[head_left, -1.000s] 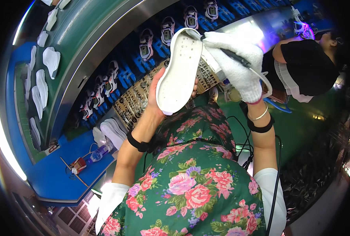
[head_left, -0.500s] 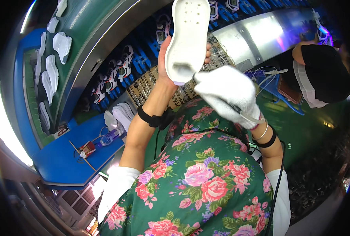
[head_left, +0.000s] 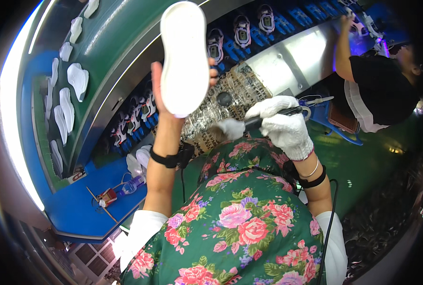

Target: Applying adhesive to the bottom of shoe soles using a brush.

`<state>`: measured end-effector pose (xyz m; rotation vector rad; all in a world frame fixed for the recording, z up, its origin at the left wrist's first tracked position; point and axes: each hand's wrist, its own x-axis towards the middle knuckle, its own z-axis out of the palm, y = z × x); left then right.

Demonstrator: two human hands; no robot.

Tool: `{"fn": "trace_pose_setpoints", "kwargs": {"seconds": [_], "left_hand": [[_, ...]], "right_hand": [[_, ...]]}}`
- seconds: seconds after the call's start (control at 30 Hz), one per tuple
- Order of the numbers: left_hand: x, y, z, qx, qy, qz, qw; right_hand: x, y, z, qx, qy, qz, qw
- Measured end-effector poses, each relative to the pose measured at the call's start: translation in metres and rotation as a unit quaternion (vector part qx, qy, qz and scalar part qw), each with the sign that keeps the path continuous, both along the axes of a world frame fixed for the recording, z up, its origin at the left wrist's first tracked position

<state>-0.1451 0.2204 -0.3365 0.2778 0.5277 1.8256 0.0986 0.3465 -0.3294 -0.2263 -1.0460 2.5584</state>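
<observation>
My bare left hand (head_left: 163, 105) is at the upper middle of the frame. It is curled around a long, smooth, white shoe sole (head_left: 185, 57), thumb on one side and fingertips on the other. The sole stands tall, with its top end near the upper edge.

My right hand (head_left: 286, 129), in a white knitted glove, is right of the middle. It is closed around a dark-handled brush with a fluffy, pale head (head_left: 252, 124). The head points left, well below the sole. Behind it is a brown, printed surface wrapped in shiny, clear plastic (head_left: 244, 88). I can't tell if they touch.
</observation>
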Motion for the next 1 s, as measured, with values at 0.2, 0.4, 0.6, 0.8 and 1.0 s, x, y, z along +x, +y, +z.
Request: {"fn": "trace_pose_setpoints", "kwargs": {"seconds": [0.2, 0.4, 0.6, 0.8, 1.0], "left_hand": [[-0.077, 0.02, 0.048, 0.23, 0.014, -0.081, 0.97], [-0.136, 0.05, 0.046, 0.177, -0.2, 0.159, 0.95], [-0.13, 0.05, 0.042, 0.218, -0.255, 0.226, 0.915], [-0.085, 0.06, 0.05, 0.236, -0.27, 0.296, 0.885], [-0.06, 0.188, 0.065, 0.106, -0.021, 0.234, 0.966]], "right_hand": [[0.001, 0.008, -0.023, -0.006, -0.113, -0.111, 0.987], [-0.011, 0.011, -0.054, -0.016, -0.164, -0.119, 0.979], [-0.001, 0.023, -0.077, -0.035, -0.198, -0.12, 0.972], [0.008, 0.045, -0.088, -0.042, -0.209, -0.096, 0.972], [0.022, 0.073, -0.093, -0.043, -0.207, -0.112, 0.971]]}}
